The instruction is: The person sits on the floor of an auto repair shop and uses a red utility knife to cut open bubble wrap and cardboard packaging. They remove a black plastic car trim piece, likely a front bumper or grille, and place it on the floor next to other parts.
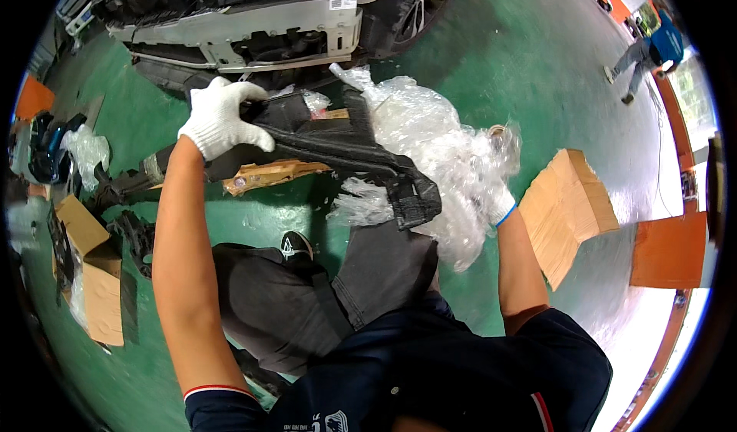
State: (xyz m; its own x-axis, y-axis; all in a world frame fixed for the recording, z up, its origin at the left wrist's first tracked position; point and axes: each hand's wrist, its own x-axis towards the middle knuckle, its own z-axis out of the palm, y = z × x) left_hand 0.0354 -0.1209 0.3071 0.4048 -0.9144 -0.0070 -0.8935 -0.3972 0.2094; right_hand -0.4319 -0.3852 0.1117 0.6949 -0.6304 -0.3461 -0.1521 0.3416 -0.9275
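Note:
My left hand [221, 119], in a white knitted glove, grips the left end of a long black plastic car part [330, 146] between thumb and fingers. The part lies slanted in front of my knees, its right end [414, 194] bent downward. A big crumpled heap of clear plastic wrap [430, 140] covers the area to its right. My right hand [497, 206], gloved too, is closed on that wrap at its right side; folds of plastic hide most of its fingers. Torn brown cardboard [272, 174] lies under the black part.
Ahead stands a car [253, 44] with its bumper off, a bare metal beam showing. A folded cardboard sheet [564, 209] lies on the green floor at right. Left are an open cardboard box [100, 286] and black parts [134, 236]. Another person [664, 44] is far right.

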